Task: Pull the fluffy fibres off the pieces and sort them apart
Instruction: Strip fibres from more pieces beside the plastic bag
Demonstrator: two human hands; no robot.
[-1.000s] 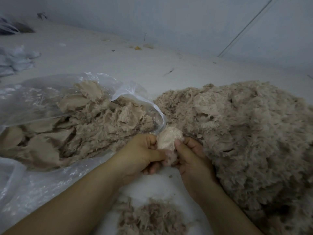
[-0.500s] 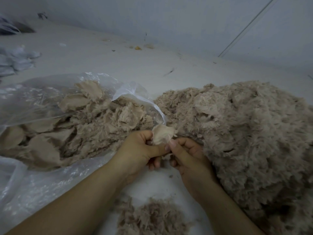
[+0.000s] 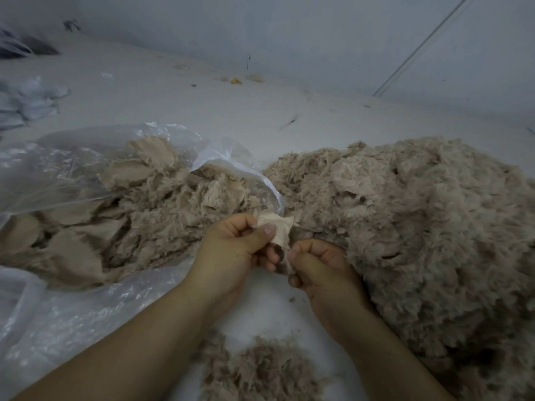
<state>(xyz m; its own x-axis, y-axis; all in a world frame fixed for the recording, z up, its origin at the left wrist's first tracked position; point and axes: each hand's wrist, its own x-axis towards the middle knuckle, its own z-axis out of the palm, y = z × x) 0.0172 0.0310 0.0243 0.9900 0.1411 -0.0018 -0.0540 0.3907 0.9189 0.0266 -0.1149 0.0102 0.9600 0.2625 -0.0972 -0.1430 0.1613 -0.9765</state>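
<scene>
A small beige fabric piece [image 3: 278,230] is pinched between the thumb and fingers of my left hand [image 3: 234,247] at the centre. Just below it, my right hand [image 3: 321,267] pinches a thin tuft of fibres hanging from the piece's lower edge. A big heap of fluffy beige pieces [image 3: 419,241] fills the right side. On the left, a clear plastic bag [image 3: 86,157] lies open and holds several stripped fabric pieces [image 3: 121,224]. A small pile of loose pulled fibres [image 3: 260,371] lies near the bottom edge between my forearms.
The work lies on a pale sheet-covered surface [image 3: 260,117] that runs to a grey wall at the back. Crumpled white material [image 3: 29,102] sits at the far left. Small scraps and a yellow bit [image 3: 236,81] lie near the wall.
My right hand has drawn down and away from the piece, pulling fibres off its lower edge. My left hand has kept hold of the piece, which now shows more bare backing.
</scene>
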